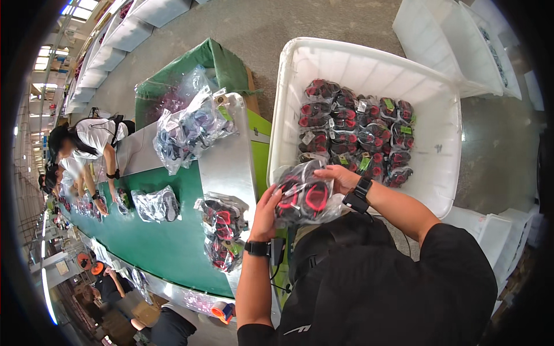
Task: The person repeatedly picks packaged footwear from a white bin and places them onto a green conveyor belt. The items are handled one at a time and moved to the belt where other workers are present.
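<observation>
Between my two hands is a pair of black shoes with red linings in a clear plastic bag. My left hand grips the bag's left side. At its upper right, my right hand pinches the bag, with the thumb and fingers closed on the plastic. The bag is held over the near left edge of a large white bin. Inside that bin, several similar bagged black and red shoes lie packed in rows; my hands and the held bag partly hide the nearest ones.
At my left runs a green conveyor belt with metal edges. Bagged black-red shoes and a paler bagged pair lie along it. Beyond are a heap of bagged shoes, a green-draped container and a co-worker. A tape dispenser sits nearby.
</observation>
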Motion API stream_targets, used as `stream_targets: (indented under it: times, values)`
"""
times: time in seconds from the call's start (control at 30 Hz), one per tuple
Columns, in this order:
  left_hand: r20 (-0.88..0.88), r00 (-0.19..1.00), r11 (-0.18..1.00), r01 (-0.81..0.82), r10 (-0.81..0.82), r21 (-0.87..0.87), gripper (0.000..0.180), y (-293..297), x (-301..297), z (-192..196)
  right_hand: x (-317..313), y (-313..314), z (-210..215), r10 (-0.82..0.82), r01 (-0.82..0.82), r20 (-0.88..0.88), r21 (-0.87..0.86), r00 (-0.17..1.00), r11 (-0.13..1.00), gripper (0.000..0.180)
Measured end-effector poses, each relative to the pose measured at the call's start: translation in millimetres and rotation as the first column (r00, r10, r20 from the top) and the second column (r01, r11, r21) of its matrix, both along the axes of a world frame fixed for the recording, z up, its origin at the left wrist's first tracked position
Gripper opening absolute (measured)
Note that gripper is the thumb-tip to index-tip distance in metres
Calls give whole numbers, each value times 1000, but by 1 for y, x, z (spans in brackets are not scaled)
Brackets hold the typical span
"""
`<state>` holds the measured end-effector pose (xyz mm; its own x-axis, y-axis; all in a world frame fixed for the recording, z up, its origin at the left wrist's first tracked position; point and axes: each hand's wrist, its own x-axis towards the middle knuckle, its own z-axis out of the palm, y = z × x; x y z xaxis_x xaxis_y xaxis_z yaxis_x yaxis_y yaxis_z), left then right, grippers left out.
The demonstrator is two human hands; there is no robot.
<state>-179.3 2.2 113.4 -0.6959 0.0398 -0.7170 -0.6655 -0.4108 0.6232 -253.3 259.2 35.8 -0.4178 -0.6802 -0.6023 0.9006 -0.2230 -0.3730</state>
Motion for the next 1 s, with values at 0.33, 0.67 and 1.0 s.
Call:
stream_targets:
  times: [0.33, 0.67, 1.0]
  values:
    - [134, 984, 974, -92, 122, -209, 50, -25, 79, -36, 8, 102, -60, -218, 178, 8, 547, 976, 818, 28]
    - [245, 880, 864, -283, 406, -416, 46, -77, 226, -38, -24, 73, -126, -447, 391, -41, 563, 893, 728, 31]
    - [-35, 785, 617, -513, 618, -597, 39, -115, 311, -35, -40, 18, -186, -57, 16, 64, 510, 996, 860, 25]
